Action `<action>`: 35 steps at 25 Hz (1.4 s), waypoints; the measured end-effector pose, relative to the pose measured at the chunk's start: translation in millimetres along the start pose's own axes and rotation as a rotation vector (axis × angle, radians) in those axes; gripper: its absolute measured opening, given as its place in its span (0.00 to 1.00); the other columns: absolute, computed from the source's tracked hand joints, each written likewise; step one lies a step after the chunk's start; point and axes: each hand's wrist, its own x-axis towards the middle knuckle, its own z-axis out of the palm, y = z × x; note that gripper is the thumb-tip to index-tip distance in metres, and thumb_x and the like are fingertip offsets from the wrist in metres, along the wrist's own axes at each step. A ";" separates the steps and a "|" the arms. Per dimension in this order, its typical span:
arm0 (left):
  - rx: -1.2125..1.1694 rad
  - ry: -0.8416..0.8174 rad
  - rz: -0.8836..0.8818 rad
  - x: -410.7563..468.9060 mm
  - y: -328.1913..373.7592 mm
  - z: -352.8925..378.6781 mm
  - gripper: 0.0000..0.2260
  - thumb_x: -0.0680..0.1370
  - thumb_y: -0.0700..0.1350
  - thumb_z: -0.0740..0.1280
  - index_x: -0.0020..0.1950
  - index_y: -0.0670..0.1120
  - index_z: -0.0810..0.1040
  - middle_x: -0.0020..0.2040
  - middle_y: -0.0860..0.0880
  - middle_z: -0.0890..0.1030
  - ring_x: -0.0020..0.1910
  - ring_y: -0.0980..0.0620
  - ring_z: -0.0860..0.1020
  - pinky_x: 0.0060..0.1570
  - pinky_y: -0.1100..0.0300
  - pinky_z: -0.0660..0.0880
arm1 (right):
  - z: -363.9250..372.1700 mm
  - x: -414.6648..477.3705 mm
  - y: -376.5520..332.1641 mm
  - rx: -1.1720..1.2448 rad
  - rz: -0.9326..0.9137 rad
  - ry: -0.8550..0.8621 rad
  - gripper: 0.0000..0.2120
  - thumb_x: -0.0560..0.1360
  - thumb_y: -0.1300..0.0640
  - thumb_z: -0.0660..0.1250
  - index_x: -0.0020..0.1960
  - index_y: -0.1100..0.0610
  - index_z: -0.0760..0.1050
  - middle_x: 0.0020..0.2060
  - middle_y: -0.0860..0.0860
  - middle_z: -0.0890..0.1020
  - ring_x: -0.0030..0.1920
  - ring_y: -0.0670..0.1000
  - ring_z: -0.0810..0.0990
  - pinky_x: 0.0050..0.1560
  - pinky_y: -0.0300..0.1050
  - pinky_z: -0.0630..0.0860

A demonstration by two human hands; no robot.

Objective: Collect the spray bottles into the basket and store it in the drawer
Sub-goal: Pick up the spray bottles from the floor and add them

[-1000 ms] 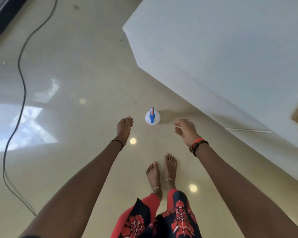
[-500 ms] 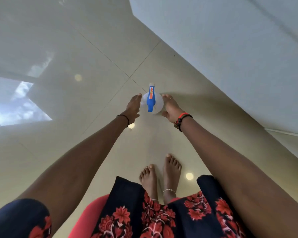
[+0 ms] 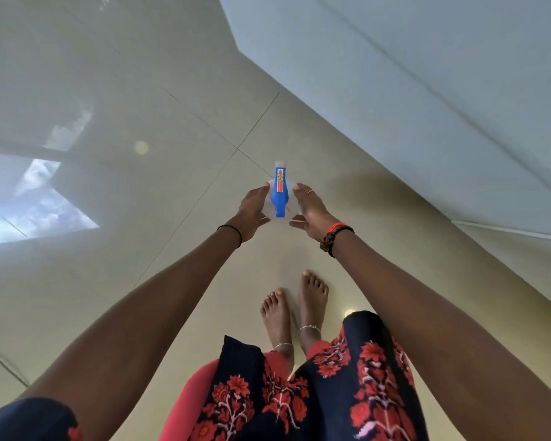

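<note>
Both hands make the grip, one on each side of the spray bottle (image 3: 280, 198). On the left, the left hand (image 3: 253, 211) presses its fingers flat on the bottle's round, see-through side. A thin black band (image 3: 233, 232) goes around that wrist. The bottle sits in the middle, between the two palms, seen from above. Its blue spray top has a red arrow sticker, and the small white tip points away from the person. You cannot tell if the bottle sits on the floor (image 3: 140, 90) or is just off it. On the right, the right hand (image 3: 309, 210) presses on the other side of the bottle, with the thumb tucked under near the person. One finger has a ring (image 3: 310, 192). Red and dark bands (image 3: 333, 238) go around that wrist.

The floor is shiny, pale tile with thin dark lines. On the far left it shows a bright patch of sky and cloud (image 3: 35, 202), like a mirror. Both arms reach forward and down from the bottom corners. Between them, lower down, two bare feet (image 3: 295, 310) stand close together on the tile, each with a thin silver anklet. A dark dress with red flowers (image 3: 315, 393) hangs below the feet in the picture. On the right, a big white wall or cupboard side (image 3: 427, 90) runs slanting from the top to the right edge.
</note>
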 end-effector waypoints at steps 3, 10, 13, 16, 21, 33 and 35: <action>0.040 -0.011 0.018 -58.8 18.5 3.4 0.22 0.82 0.53 0.57 0.72 0.42 0.67 0.71 0.40 0.70 0.57 0.48 0.72 0.65 0.48 0.71 | -8.2 -66.9 -18.5 0.023 -0.015 -0.001 0.21 0.82 0.49 0.53 0.74 0.49 0.62 0.69 0.53 0.70 0.55 0.55 0.74 0.61 0.53 0.75; -0.036 -0.040 -0.001 -205.4 71.7 12.7 0.30 0.77 0.61 0.62 0.71 0.41 0.65 0.67 0.40 0.73 0.54 0.44 0.79 0.51 0.50 0.80 | -31.3 -223.3 -69.8 0.025 -0.086 -0.033 0.18 0.79 0.48 0.60 0.68 0.49 0.71 0.64 0.51 0.75 0.55 0.52 0.73 0.49 0.50 0.77; 0.015 -0.070 0.030 -261.9 92.6 16.9 0.35 0.75 0.64 0.63 0.71 0.41 0.61 0.64 0.40 0.73 0.56 0.43 0.79 0.50 0.49 0.81 | -45.1 -282.4 -86.5 -0.020 -0.127 -0.073 0.18 0.77 0.48 0.63 0.67 0.49 0.72 0.60 0.52 0.77 0.53 0.52 0.76 0.39 0.44 0.76; 0.103 -0.127 0.037 -310.6 112.7 23.4 0.34 0.75 0.62 0.64 0.70 0.42 0.57 0.61 0.40 0.73 0.59 0.41 0.78 0.57 0.47 0.79 | -64.0 -335.2 -97.4 -0.070 -0.146 -0.111 0.19 0.76 0.47 0.65 0.66 0.49 0.73 0.59 0.53 0.77 0.54 0.54 0.76 0.35 0.42 0.75; 0.200 -0.348 0.046 -381.5 131.2 46.5 0.28 0.78 0.59 0.62 0.73 0.48 0.62 0.68 0.42 0.69 0.62 0.41 0.75 0.64 0.47 0.75 | -102.7 -408.1 -101.3 -0.121 -0.244 -0.177 0.06 0.78 0.54 0.62 0.53 0.52 0.75 0.37 0.46 0.73 0.34 0.47 0.71 0.26 0.38 0.70; -0.056 -0.521 0.108 -447.2 110.2 170.8 0.18 0.77 0.59 0.63 0.63 0.53 0.74 0.64 0.45 0.74 0.61 0.44 0.77 0.63 0.48 0.76 | -222.6 -468.9 -52.6 0.523 -0.329 0.039 0.15 0.78 0.64 0.62 0.64 0.65 0.74 0.51 0.55 0.79 0.46 0.50 0.78 0.47 0.39 0.76; -0.048 -0.530 0.141 -455.8 101.2 208.9 0.14 0.78 0.60 0.62 0.58 0.55 0.76 0.60 0.46 0.77 0.59 0.45 0.78 0.60 0.51 0.77 | -250.0 -473.3 -34.7 0.598 -0.291 0.063 0.18 0.77 0.59 0.64 0.66 0.62 0.73 0.54 0.56 0.79 0.50 0.53 0.79 0.54 0.46 0.78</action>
